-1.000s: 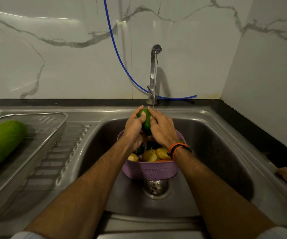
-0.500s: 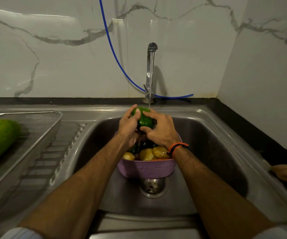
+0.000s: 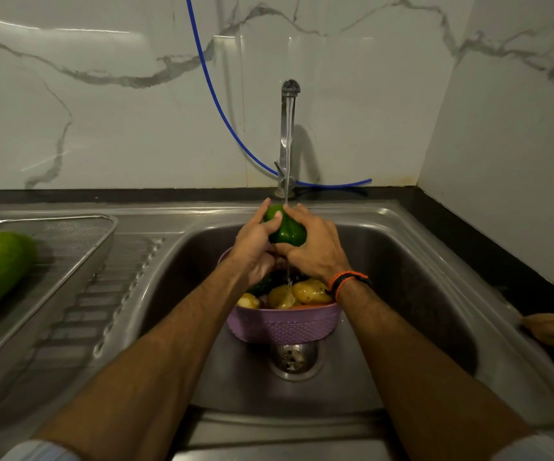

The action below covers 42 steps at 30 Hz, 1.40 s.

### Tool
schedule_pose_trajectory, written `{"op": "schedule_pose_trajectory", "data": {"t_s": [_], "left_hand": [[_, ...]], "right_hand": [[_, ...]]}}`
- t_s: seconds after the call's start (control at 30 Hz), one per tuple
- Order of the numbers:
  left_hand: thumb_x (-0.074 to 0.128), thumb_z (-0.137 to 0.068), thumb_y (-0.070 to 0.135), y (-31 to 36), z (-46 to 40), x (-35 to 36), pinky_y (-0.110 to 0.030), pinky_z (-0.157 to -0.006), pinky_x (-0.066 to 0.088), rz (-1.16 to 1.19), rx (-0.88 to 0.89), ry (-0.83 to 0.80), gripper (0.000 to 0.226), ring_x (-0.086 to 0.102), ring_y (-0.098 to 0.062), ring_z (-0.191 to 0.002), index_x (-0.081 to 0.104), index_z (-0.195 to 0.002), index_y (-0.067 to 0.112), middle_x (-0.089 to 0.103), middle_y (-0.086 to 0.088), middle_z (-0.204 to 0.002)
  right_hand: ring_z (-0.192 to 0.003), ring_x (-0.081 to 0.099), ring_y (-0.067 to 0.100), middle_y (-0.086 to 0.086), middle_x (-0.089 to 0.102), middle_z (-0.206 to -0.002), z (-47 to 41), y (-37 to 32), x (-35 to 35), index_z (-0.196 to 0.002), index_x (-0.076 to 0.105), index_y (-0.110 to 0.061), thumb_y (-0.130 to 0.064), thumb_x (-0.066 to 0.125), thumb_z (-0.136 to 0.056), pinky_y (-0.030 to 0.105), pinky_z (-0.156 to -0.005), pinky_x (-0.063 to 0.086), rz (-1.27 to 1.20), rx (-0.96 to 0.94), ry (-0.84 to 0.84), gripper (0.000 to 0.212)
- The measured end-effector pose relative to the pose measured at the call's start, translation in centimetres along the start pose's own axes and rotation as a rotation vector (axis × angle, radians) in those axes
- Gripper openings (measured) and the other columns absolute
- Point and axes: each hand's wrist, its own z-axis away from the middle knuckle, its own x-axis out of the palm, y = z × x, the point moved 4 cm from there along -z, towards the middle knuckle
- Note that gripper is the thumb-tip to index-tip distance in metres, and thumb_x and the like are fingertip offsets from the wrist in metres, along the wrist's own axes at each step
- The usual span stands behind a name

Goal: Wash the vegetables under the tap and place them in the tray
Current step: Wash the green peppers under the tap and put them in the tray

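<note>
Green pepper [image 3: 287,231] sits wet under the tap [image 3: 288,134], both hands — left [image 3: 252,241], right [image 3: 315,247] — gripping it; slick skin could slip into the basket [image 3: 285,326].

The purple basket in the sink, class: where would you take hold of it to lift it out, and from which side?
Grip the purple basket by its rim, at the left and right sides, coming down from above. The rim flares out above the tapered wall and is bare there, while potatoes fill the middle. Both hands, left hand and right hand, now hold the green pepper.
</note>
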Motion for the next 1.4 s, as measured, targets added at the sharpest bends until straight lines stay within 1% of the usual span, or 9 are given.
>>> {"op": "schedule_pose_trajectory", "data": {"t_s": [0.13, 0.27, 0.47, 0.67, 0.97, 1.1, 1.23, 1.3, 1.4], "left_hand": [[0.047, -0.104, 0.014, 0.2, 0.1, -0.2, -0.049, -0.071, 0.059, 0.061, -0.018, 0.009, 0.053, 0.055, -0.035, -0.12, 0.038, -0.152, 0.034, 0.043, -0.013, -0.147], [0.05, -0.103, 0.017, 0.1, 0.1, -0.3, -0.044, -0.063, 0.06, 0.072, 0.011, 0.086, 0.05, 0.062, -0.028, -0.101, 0.041, -0.15, 0.031, 0.051, -0.011, -0.137], [0.054, -0.101, 0.019, 0.0, 0.0, -0.3, -0.045, -0.066, 0.06, 0.04, 0.02, 0.096, 0.053, 0.061, -0.031, -0.11, 0.041, -0.15, 0.033, 0.049, -0.013, -0.143], [0.054, -0.101, 0.017, 0.2, -0.1, -0.4, -0.047, -0.071, 0.061, 0.025, 0.039, 0.087, 0.052, 0.059, -0.031, -0.114, 0.042, -0.149, 0.034, 0.048, -0.012, -0.145], [0.055, -0.101, 0.017, -0.1, -0.2, -0.4, -0.048, -0.076, 0.061, 0.015, 0.048, 0.099, 0.054, 0.063, -0.03, -0.107, 0.04, -0.151, 0.032, 0.051, -0.012, -0.14], [0.057, -0.099, 0.014, -0.1, -0.4, -0.7, -0.052, -0.087, 0.057, -0.069, 0.068, 0.1, 0.059, 0.058, -0.031, -0.118, 0.038, -0.152, 0.033, 0.049, -0.01, -0.144], [0.063, -0.095, 0.012, -0.5, -0.5, -0.7, -0.056, -0.101, 0.05, -0.235, 0.097, 0.097, 0.069, 0.054, -0.031, -0.127, 0.032, -0.154, 0.031, 0.046, -0.01, -0.149], [0.059, -0.098, 0.016, -0.6, -0.3, -0.7, -0.052, -0.102, 0.05, -0.218, 0.093, 0.107, 0.064, 0.056, -0.03, -0.125, 0.031, -0.155, 0.027, 0.048, -0.011, -0.147], [0.051, -0.103, 0.027, -0.6, -0.3, -1.1, -0.044, -0.096, 0.054, -0.157, 0.078, 0.147, 0.039, 0.062, -0.026, -0.114, 0.052, -0.14, 0.016, 0.06, -0.014, -0.133]], "right_hand": [[-0.128, 0.05, 0.02, 0.011, 0.05, -0.145, 0.2, -0.6, -0.2, -0.135, 0.057, -0.017, -0.028, 0.086, -0.071, 0.03, -0.109, 0.036, -0.025, 0.008, 0.075, 0.071], [-0.094, 0.055, 0.002, 0.003, 0.071, -0.114, 0.5, -1.1, -0.6, -0.115, 0.071, -0.013, -0.02, 0.085, -0.073, 0.015, -0.09, 0.045, 0.018, -0.007, 0.178, 0.044], [-0.1, 0.064, 0.014, 0.004, 0.071, -0.109, 0.6, -0.9, -0.6, -0.111, 0.071, -0.013, -0.021, 0.084, -0.074, 0.03, -0.093, 0.054, 0.05, 0.021, 0.214, 0.04], [-0.124, 0.053, 0.026, 0.005, 0.054, -0.142, 0.3, -1.3, -0.3, -0.13, 0.061, -0.021, -0.032, 0.08, -0.077, 0.042, -0.104, 0.045, 0.159, -0.028, 0.151, 0.058], [-0.096, 0.063, 0.014, 0.002, 0.07, -0.105, 0.4, -0.8, -0.4, -0.102, 0.071, -0.014, -0.026, 0.085, -0.071, 0.034, -0.09, 0.054, 0.103, -0.011, 0.217, 0.036], [-0.095, 0.055, 0.011, 0.0, 0.063, -0.109, 0.2, -0.7, 0.0, -0.117, 0.058, -0.019, -0.027, 0.082, -0.074, 0.031, -0.086, 0.052, 0.096, 0.005, 0.147, 0.051], [-0.122, 0.05, 0.02, 0.006, 0.054, -0.134, 0.2, -1.0, 0.7, -0.139, 0.044, -0.014, -0.011, 0.075, -0.079, 0.023, -0.098, 0.035, 0.065, 0.0, 0.014, 0.067], [-0.126, 0.048, 0.022, 0.008, 0.052, -0.135, 0.2, -1.0, 0.6, -0.14, 0.043, -0.011, -0.012, 0.072, -0.084, 0.02, -0.094, 0.032, 0.02, 0.028, 0.023, 0.063], [-0.129, 0.045, 0.023, 0.007, 0.048, -0.142, 0.2, -0.8, 0.5, -0.15, 0.032, -0.017, -0.018, 0.067, -0.09, 0.026, -0.101, 0.035, -0.137, 0.115, 0.028, 0.069]]}}
